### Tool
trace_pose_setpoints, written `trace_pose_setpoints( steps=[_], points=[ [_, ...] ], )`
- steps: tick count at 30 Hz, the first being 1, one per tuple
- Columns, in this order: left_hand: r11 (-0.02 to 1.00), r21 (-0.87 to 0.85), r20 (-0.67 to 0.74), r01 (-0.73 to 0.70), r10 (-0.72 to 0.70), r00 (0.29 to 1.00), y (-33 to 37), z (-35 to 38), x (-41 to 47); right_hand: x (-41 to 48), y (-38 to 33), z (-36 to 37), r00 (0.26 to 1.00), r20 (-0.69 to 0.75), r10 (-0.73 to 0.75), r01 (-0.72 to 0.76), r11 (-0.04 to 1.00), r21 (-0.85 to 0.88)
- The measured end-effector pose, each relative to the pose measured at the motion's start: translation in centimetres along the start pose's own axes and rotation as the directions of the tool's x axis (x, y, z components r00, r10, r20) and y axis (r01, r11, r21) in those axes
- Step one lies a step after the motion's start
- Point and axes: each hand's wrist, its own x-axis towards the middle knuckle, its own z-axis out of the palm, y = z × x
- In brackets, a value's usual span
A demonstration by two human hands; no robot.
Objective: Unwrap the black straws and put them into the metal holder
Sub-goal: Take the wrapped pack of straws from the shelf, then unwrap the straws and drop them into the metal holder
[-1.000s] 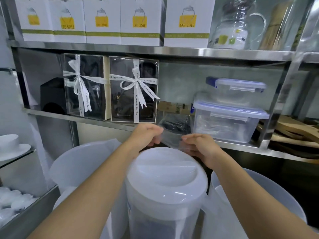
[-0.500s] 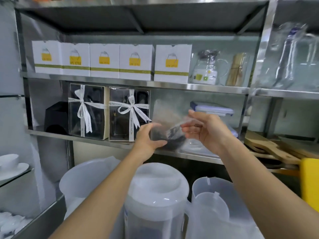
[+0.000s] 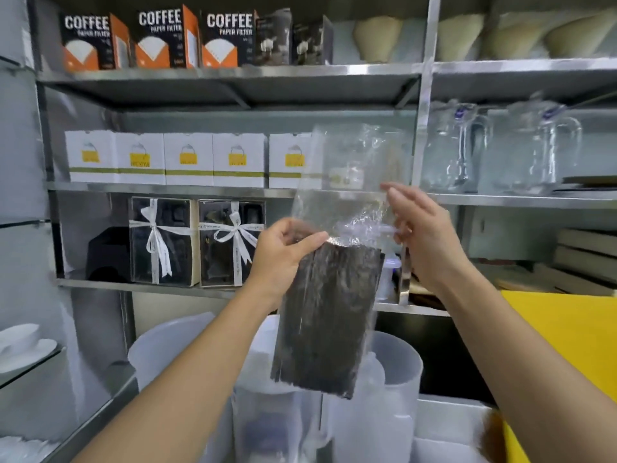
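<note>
Your left hand (image 3: 283, 252) is clamped on the clear plastic bag (image 3: 347, 182) at mid-frame, thumb pressed just above the bundle of black straws (image 3: 325, 315) that fills the bag's lower half. The bag hangs upright in the air before the steel shelves (image 3: 227, 78). Your right hand (image 3: 422, 235) pinches the bag's right edge, its upper fingers loosely spread. White plastic jugs (image 3: 394, 369) stand low in the frame beneath the straws.
</note>
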Motion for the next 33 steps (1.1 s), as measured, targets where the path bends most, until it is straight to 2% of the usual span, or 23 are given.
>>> trace_pose_setpoints(
  steps=[3, 5, 7, 9, 13, 16, 18, 20, 23, 27, 29, 33],
  points=[
    [0.997, -0.048, -0.020, 0.065, -0.067, 0.998, 0.9, 0.8, -2.6, -3.0, 0.6, -1.3, 0.981, -0.009, 0.195, -0.196, 0.980, -0.041],
    [0.991, -0.080, -0.019, 0.111, -0.112, 0.993, 1.1, 1.4, -4.6, -5.3, 1.2, -2.1, 0.943, 0.101, 0.316, -0.319, 0.948, 0.014],
    [0.978, -0.132, -0.014, 0.159, -0.162, 0.987, 1.3, 2.0, -6.7, -7.9, 1.7, -2.5, 0.910, 0.185, 0.372, -0.392, 0.916, 0.089],
    [0.974, -0.109, -0.027, 0.201, -0.205, 0.978, 1.6, 2.6, -8.8, -10.1, 2.2, -2.7, 0.899, 0.178, 0.400, -0.428, 0.888, 0.169],
    [0.945, 0.168, -0.141, 0.280, -0.258, 0.956, 1.7, 3.6, -12.6, -13.8, 2.3, -2.3, 0.897, 0.082, 0.435, -0.441, 0.859, 0.259],
    [0.935, 0.321, -0.187, 0.152, -0.095, 0.978, 2.3, 4.3, -15.8, -16.1, 2.1, -2.0, 0.909, -0.065, 0.411, -0.390, 0.898, 0.205],
    [0.914, 0.398, -0.167, 0.076, -0.009, 0.986, 2.7, 4.7, -17.7, -17.4, 1.9, -1.9, 0.919, -0.161, 0.360, -0.335, 0.928, 0.164],
    [0.936, 0.336, -0.067, 0.106, -0.088, 0.994, 3.2, 5.1, -19.1, -18.6, 1.4, -1.7, 0.931, -0.198, 0.306, -0.286, 0.950, 0.125],
    [0.957, 0.188, 0.124, 0.222, -0.247, 0.961, 4.1, 5.8, -20.9, -20.3, 0.7, -1.2, 0.955, -0.175, 0.239, -0.226, 0.970, 0.092],
    [0.962, 0.116, 0.215, 0.245, -0.266, 0.940, 5.1, 5.6, -22.2, -21.8, -0.2, -1.2, 0.959, -0.111, 0.262, -0.245, 0.959, 0.140],
    [0.957, 0.155, 0.273, 0.244, -0.279, 0.920, 5.4, 5.4, -22.8, -22.4, -0.4, -1.6, 0.954, -0.068, 0.291, -0.278, 0.947, 0.160],
    [0.954, 0.240, 0.253, 0.177, -0.237, 0.938, 5.5, 5.1, -23.6, -23.7, -0.6, -2.0, 0.959, -0.044, 0.280, -0.277, 0.959, 0.064]
  ],
)
